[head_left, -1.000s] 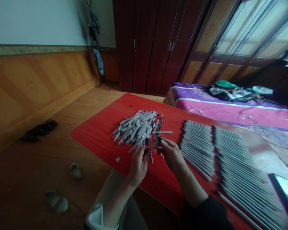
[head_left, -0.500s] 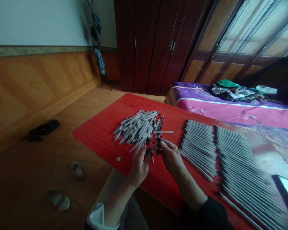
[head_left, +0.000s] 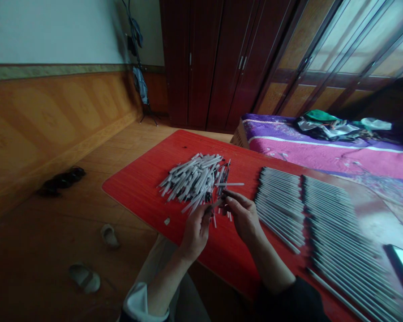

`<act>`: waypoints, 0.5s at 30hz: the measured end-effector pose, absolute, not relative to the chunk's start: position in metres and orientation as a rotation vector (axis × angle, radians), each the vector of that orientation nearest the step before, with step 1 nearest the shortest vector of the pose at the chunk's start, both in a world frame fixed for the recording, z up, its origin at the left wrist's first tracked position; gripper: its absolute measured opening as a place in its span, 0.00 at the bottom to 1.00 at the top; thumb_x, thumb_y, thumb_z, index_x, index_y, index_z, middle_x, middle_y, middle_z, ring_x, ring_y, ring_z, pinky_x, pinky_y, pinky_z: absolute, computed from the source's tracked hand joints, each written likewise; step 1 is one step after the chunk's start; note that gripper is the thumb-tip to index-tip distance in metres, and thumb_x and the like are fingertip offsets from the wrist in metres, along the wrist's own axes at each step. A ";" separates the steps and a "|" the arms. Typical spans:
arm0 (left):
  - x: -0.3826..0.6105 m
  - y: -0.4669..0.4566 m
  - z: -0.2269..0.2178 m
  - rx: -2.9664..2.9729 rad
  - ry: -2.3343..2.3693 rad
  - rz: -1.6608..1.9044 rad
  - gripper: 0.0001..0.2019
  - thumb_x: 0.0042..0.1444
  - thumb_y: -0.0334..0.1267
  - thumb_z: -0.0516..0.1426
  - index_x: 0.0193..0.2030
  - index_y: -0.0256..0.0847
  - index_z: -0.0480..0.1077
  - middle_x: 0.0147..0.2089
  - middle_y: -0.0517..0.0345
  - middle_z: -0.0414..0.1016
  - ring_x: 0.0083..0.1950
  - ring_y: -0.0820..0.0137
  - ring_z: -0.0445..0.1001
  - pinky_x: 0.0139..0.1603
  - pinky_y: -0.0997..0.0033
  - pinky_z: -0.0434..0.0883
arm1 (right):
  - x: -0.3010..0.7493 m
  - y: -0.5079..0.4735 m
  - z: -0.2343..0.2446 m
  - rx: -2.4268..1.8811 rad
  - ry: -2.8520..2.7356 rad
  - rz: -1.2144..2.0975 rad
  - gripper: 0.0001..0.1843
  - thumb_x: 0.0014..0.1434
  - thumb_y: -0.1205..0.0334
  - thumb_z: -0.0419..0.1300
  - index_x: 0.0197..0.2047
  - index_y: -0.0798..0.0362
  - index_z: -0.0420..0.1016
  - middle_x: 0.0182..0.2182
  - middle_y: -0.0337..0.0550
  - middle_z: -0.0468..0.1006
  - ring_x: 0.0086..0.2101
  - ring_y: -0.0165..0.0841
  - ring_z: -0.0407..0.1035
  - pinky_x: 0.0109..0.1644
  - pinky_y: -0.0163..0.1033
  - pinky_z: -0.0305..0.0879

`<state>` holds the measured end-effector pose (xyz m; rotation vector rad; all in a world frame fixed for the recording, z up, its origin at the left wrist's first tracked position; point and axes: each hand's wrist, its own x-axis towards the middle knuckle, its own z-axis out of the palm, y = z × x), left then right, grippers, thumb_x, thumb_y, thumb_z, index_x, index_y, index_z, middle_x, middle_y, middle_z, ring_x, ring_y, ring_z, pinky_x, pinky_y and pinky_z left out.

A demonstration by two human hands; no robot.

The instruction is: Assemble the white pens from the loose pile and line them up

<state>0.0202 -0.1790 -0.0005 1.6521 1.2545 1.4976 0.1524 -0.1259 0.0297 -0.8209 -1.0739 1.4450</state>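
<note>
A loose heap of thin white tubes with dark tips point(head_left: 191, 182) lies on the red tabletop point(head_left: 137, 188). My left hand point(head_left: 196, 233) and my right hand point(head_left: 243, 219) meet at the heap's near edge. Between their fingers is a thin white tube point(head_left: 215, 203), held by both hands. Its far end is hidden by my fingers. Two blocks of similar tubes in neat parallel rows point(head_left: 280, 206) point(head_left: 342, 243) lie to the right of my right hand.
A dark phone point(head_left: 401, 264) lies at the table's right side. A bed with a pink and purple cover point(head_left: 322, 154) stands beyond the table. Slippers point(head_left: 84, 277) and dark shoes point(head_left: 62, 180) are on the wooden floor to the left.
The view has drifted slightly. Both hands stay together at the heap's near edge, still holding the thin tube.
</note>
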 end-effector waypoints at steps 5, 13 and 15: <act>0.020 -0.179 -0.001 1.695 1.276 1.492 0.11 0.62 0.34 0.47 0.48 0.40 0.66 0.41 0.53 0.72 0.41 0.69 0.70 0.42 0.71 0.66 | 0.157 -0.126 0.035 -0.801 -1.234 1.341 0.11 0.51 0.59 0.63 0.38 0.51 0.79 0.26 0.41 0.76 0.24 0.28 0.66 0.24 0.34 0.63; 0.019 -0.178 -0.004 1.683 1.346 1.488 0.11 0.61 0.35 0.47 0.45 0.39 0.67 0.39 0.51 0.72 0.40 0.67 0.70 0.41 0.68 0.67 | 0.156 -0.128 0.046 -0.871 -1.424 1.154 0.07 0.49 0.58 0.64 0.32 0.50 0.80 0.23 0.40 0.72 0.22 0.27 0.63 0.22 0.33 0.62; 0.019 -0.178 -0.004 1.693 1.368 1.479 0.11 0.62 0.35 0.46 0.46 0.39 0.67 0.40 0.50 0.72 0.42 0.66 0.70 0.43 0.67 0.67 | 0.158 -0.127 0.048 -0.868 -1.476 1.140 0.08 0.49 0.58 0.64 0.33 0.50 0.80 0.25 0.41 0.72 0.23 0.28 0.64 0.23 0.33 0.62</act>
